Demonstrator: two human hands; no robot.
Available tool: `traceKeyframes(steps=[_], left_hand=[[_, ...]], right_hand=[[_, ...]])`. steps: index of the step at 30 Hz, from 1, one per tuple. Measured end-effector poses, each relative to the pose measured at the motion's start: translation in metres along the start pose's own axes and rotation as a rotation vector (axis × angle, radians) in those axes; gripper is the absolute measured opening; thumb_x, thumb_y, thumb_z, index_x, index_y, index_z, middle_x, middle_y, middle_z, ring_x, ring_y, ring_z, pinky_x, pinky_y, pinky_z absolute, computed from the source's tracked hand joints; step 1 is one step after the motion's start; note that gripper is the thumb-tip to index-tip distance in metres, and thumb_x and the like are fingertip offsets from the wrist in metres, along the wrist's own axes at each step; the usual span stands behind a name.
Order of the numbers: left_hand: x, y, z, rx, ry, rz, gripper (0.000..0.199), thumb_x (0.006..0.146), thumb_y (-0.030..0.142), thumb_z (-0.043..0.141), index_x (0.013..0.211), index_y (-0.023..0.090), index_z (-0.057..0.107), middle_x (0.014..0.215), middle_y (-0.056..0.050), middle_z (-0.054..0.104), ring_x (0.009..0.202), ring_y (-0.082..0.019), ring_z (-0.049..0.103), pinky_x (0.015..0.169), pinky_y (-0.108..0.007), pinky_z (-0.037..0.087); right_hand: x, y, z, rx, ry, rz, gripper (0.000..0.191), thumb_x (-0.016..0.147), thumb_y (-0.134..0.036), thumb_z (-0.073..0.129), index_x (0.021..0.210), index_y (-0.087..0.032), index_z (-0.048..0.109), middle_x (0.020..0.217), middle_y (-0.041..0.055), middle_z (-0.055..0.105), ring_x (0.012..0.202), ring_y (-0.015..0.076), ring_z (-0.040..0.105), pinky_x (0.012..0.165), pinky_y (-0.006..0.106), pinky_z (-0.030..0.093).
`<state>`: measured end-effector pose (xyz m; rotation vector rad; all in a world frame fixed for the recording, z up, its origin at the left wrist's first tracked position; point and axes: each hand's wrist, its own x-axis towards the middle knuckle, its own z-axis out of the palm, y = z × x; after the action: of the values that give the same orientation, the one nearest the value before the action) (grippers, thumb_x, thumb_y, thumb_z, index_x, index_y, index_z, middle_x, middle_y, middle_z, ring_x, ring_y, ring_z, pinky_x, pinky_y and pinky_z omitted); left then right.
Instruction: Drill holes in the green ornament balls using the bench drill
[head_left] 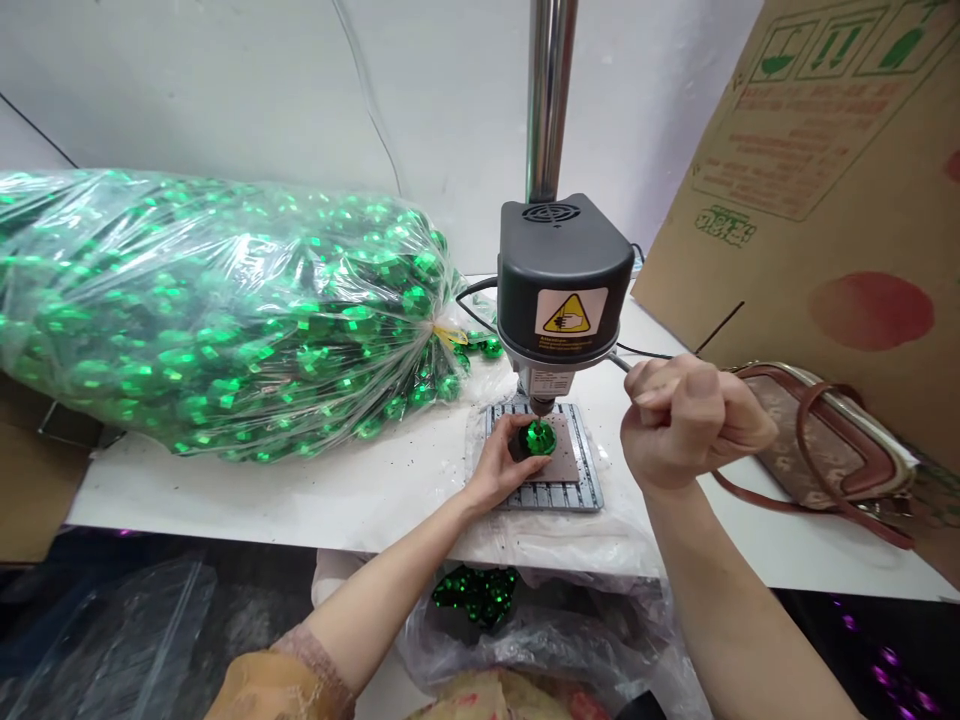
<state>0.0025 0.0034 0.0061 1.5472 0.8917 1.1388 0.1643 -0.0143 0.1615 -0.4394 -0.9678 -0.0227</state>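
Note:
A small green mirror ball [541, 437] sits on a flat square board on the slotted metal base [590, 480] of a black-topped bench drill press [564, 235]. Thumb and fingers of my left hand [504, 462] are curled around the ball from the left and hold it beneath the chuck [541, 404]. The drill tip meets the top of the ball, or nearly so; I cannot tell which. To the right of the machine, my right hand [686, 420] is closed in a fist around the drill press lever, most of which the fingers hide.
A large clear bag [225, 330] full of green mirror balls lies on the white table [255, 500] at left. Loose balls lie by its tied neck. At right are a brown handbag [840, 430] and a tall cardboard box [810, 200]. Below the table edge, an open plastic bag holds green balls [480, 595].

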Motion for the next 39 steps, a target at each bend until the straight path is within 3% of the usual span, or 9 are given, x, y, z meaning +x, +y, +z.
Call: traceKeyframes(steps=[6, 12, 24, 27, 29, 32, 36, 39], left_hand=[[0.000, 0.000, -0.001, 0.028, -0.006, 0.003, 0.054, 0.076, 0.037, 0.092, 0.120, 0.023, 0.065, 0.120, -0.007, 0.068, 0.119, -0.027, 0.065, 0.108, -0.045, 0.049], [-0.001, 0.002, 0.000, 0.015, 0.012, -0.006, 0.053, 0.076, 0.036, 0.093, 0.119, 0.023, 0.065, 0.120, -0.007, 0.068, 0.119, -0.028, 0.065, 0.107, -0.045, 0.050], [0.000, 0.003, 0.000, 0.017, 0.028, -0.010, 0.056, 0.073, 0.041, 0.095, 0.118, 0.022, 0.066, 0.119, -0.008, 0.068, 0.117, -0.028, 0.066, 0.107, -0.046, 0.052], [-0.001, 0.004, 0.000, 0.016, 0.013, -0.026, 0.056, 0.075, 0.039, 0.094, 0.120, 0.022, 0.066, 0.122, -0.008, 0.069, 0.119, -0.028, 0.066, 0.107, -0.046, 0.052], [-0.001, 0.006, 0.000, 0.007, 0.013, -0.042, 0.056, 0.075, 0.039, 0.094, 0.121, 0.022, 0.066, 0.122, -0.008, 0.070, 0.119, -0.028, 0.067, 0.106, -0.045, 0.053], [-0.002, 0.007, 0.001, 0.008, 0.025, -0.048, 0.056, 0.074, 0.038, 0.094, 0.119, 0.022, 0.066, 0.120, -0.009, 0.071, 0.118, -0.028, 0.068, 0.107, -0.045, 0.053], [-0.009, 0.008, 0.000, 0.031, 0.077, -0.001, 0.054, 0.074, 0.037, 0.093, 0.117, 0.022, 0.064, 0.119, -0.009, 0.072, 0.117, -0.029, 0.069, 0.106, -0.047, 0.054], [-0.022, 0.007, -0.005, 0.112, 0.153, 0.042, 0.051, 0.074, 0.040, 0.093, 0.112, 0.023, 0.063, 0.117, -0.009, 0.071, 0.115, -0.029, 0.069, 0.105, -0.049, 0.054]], right_hand=[[-0.005, 0.004, -0.005, 0.001, -0.033, -0.055, 0.040, 0.094, -0.030, 0.061, 0.056, -0.020, 0.053, 0.044, -0.0070, 0.038, 0.037, 0.0057, 0.034, 0.040, 0.025, 0.029], [-0.008, 0.005, -0.008, 0.005, -0.047, -0.090, 0.038, 0.094, -0.029, 0.060, 0.058, -0.021, 0.054, 0.047, -0.0060, 0.048, 0.037, 0.0055, 0.034, 0.040, 0.026, 0.028], [-0.020, 0.004, -0.012, 0.062, -0.067, -0.081, 0.039, 0.092, -0.021, 0.060, 0.055, -0.019, 0.047, 0.043, -0.0084, 0.042, 0.034, 0.0048, 0.032, 0.040, 0.025, 0.029], [-0.004, -0.005, 0.001, 0.032, -0.008, -0.010, 0.040, 0.094, -0.022, 0.060, 0.055, -0.020, 0.051, 0.045, -0.0077, 0.042, 0.038, 0.0050, 0.034, 0.041, 0.025, 0.031], [0.014, -0.010, 0.013, -0.052, 0.041, 0.166, 0.043, 0.094, -0.031, 0.064, 0.055, -0.020, 0.052, 0.045, -0.0075, 0.042, 0.038, 0.0047, 0.033, 0.040, 0.025, 0.028], [0.042, -0.012, 0.027, -0.141, -0.028, 0.340, 0.042, 0.093, -0.041, 0.067, 0.057, -0.022, 0.057, 0.043, -0.0081, 0.036, 0.038, 0.0056, 0.033, 0.040, 0.026, 0.026], [0.060, -0.008, 0.034, -0.145, -0.133, 0.414, 0.043, 0.093, -0.044, 0.067, 0.058, -0.023, 0.055, 0.045, -0.0083, 0.036, 0.038, 0.0047, 0.031, 0.040, 0.026, 0.026], [0.060, -0.007, 0.034, -0.125, -0.108, 0.443, 0.041, 0.091, -0.040, 0.068, 0.056, -0.022, 0.055, 0.043, -0.0081, 0.035, 0.038, 0.0042, 0.031, 0.039, 0.027, 0.024]])
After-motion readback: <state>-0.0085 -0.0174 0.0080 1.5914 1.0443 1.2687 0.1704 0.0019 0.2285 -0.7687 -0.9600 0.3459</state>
